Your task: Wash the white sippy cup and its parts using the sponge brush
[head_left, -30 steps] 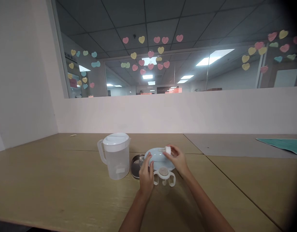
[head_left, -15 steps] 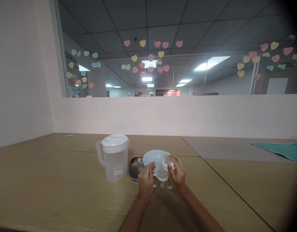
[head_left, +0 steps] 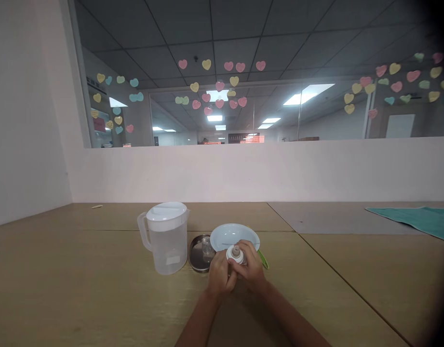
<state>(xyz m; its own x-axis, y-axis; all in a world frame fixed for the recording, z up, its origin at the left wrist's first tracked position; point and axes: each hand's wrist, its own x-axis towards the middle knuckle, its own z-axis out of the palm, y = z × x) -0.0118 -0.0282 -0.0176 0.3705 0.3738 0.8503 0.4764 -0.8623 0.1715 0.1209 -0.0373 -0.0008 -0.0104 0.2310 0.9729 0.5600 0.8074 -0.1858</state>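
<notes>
The fingers of my right hand [head_left: 253,267] pinch the white bottle top [head_left: 230,256], teat up, just in front of the pale bowl [head_left: 227,233]. My left hand [head_left: 219,273] curls beside it; I cannot tell what those fingers grip. Left of the bowl sits a steel tray [head_left: 195,261] holding a clear cup [head_left: 207,246], then a lidded pitcher [head_left: 169,246]. Something green [head_left: 264,260] shows at the bowl's right; far right of it lies a teal cloth [head_left: 417,219].

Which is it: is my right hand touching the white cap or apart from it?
Touching: the head view shows the right hand gripping the white cap at its edge.
</notes>
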